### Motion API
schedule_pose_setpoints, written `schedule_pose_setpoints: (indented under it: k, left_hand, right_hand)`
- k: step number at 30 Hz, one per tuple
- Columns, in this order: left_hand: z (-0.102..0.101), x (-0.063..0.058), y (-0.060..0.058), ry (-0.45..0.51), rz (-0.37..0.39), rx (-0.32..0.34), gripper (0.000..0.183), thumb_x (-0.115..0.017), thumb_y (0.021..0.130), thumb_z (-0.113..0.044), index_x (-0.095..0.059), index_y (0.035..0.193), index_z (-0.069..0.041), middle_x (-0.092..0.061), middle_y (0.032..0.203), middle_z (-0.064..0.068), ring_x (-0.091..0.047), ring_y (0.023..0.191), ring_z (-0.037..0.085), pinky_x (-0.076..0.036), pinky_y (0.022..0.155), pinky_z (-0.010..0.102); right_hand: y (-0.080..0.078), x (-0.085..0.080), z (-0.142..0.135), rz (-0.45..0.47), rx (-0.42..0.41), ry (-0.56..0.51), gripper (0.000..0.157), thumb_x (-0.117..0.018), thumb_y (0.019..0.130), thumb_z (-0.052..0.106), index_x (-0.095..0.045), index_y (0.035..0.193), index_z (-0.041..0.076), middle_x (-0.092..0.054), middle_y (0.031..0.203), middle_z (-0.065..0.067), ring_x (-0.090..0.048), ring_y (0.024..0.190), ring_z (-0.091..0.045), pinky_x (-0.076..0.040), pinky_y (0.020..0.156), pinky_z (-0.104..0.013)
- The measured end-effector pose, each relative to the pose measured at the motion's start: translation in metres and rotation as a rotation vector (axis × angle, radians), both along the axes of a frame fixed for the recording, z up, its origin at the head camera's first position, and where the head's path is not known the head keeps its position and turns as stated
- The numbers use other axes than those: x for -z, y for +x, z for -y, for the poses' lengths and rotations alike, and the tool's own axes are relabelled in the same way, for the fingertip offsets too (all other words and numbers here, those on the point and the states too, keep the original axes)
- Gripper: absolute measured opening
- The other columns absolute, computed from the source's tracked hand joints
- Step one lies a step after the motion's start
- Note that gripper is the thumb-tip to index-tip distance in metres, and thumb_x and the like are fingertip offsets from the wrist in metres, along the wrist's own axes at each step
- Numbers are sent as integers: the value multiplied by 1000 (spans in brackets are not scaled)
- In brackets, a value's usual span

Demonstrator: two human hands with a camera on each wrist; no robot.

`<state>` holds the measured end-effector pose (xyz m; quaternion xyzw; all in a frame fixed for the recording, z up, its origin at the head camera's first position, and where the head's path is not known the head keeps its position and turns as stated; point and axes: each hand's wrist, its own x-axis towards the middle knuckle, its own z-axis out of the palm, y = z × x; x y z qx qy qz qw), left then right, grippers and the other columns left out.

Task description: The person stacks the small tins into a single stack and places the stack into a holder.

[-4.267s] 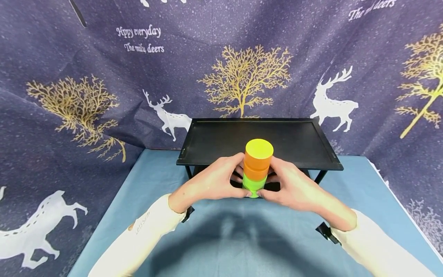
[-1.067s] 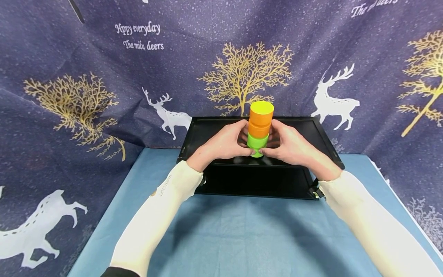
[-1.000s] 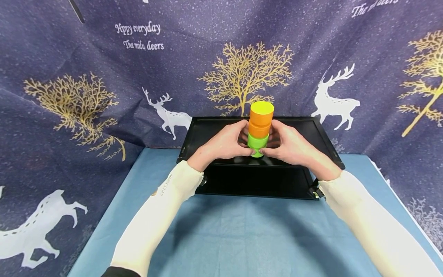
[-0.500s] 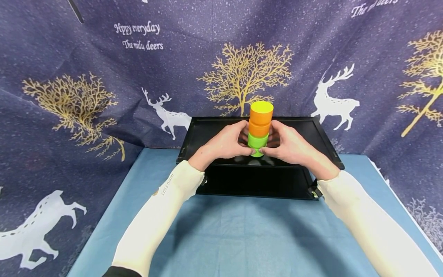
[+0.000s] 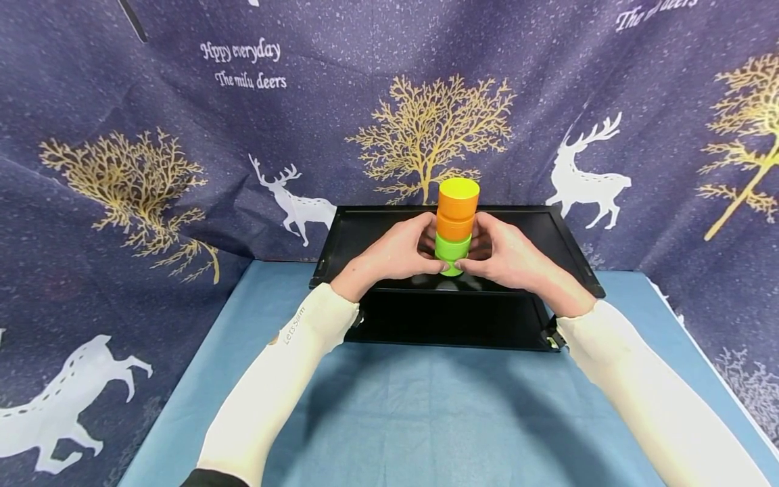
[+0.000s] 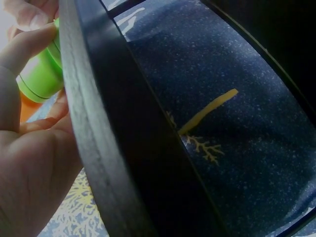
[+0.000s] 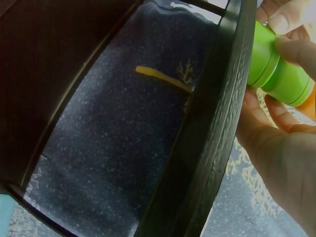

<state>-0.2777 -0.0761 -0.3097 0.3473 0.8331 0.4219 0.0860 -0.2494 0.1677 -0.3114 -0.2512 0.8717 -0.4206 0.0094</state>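
Observation:
A stack of plastic stacking cups [image 5: 457, 228] stands upright over the front part of the black rack's top [image 5: 389, 220]. Its upper part is orange with a yellow top face, its lower part green. From the left, my left hand [image 5: 398, 250] holds the green part, thumb in front and fingers reaching behind. My right hand [image 5: 510, 253] mirrors it on the other side, and the thumbs nearly meet at the base. Both wrist views show the green cups [image 6: 43, 74] [image 7: 279, 66] between the hands, past the rack's edge. Whether the base touches the rack top, I cannot tell.
Below the top, the rack has a lower black shelf [image 5: 450, 321]. A blue cloth [image 5: 402, 412] covers the table in front. Dark blue fabric [image 5: 304, 122] with deer and trees hangs behind and at the sides.
Since the oldest frame, both hands have carried the cup stack up and away, from before the rack to over its top. Over the last second, hands and stack have hardly moved.

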Motion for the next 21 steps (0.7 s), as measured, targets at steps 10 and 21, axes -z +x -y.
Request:
schedule_pose_setpoints:
  k: [10,21]
  left_hand:
    - [1,4,-3,25,0,-7,58,-84,92,-14,-53,140,-8,-68,123,6,-69,110,16,-58,96,30]
    - [12,4,-1,67,-5,-19,57,-84,93,-20,-54,141,-10,-67,125,4,-70,112,18,-59,93,28]
  right_hand:
    - [-1,1,1,-2,15,-5,60,-84,90,5,-51,140,2,-63,130,-15,-70,113,-29,-61,93,-38]
    - [7,0,-5,12,26,-51,56,-85,92,13,-53,137,4,-65,127,-13,-70,113,-27,-60,97,-38]
